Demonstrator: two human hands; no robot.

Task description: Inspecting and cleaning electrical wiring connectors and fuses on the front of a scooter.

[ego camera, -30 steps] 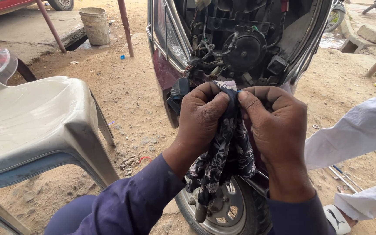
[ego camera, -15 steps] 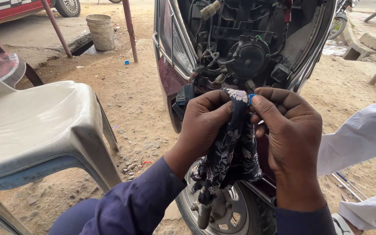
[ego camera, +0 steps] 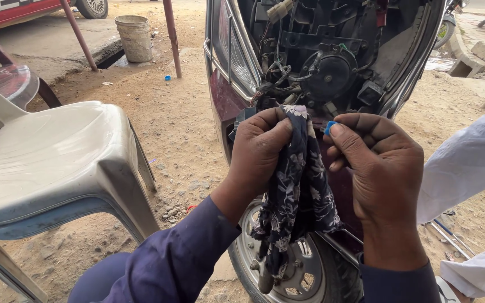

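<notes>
My left hand [ego camera: 259,151] pinches the top of a dark floral cloth [ego camera: 296,196] that hangs down in front of a maroon scooter [ego camera: 225,106]. My right hand [ego camera: 380,168] is beside it, thumb and fingertips closed on a small blue part [ego camera: 330,126], with its fingers also against the cloth. Both hands are just below the scooter's open front, where wires and a round black horn [ego camera: 328,76] are exposed. The front wheel [ego camera: 304,269] is under the cloth.
A pale plastic chair [ego camera: 57,163] stands at the left on sandy ground. A bucket [ego camera: 135,36] and metal poles [ego camera: 170,36] are farther back. Another person's white sleeve [ego camera: 467,174] is at the right, with metal tools [ego camera: 444,233] on the ground.
My hands have drawn slightly apart. The right hand has come off the cloth's top and now shows the small blue part at its fingertips. The view moved closer to the scooter.
</notes>
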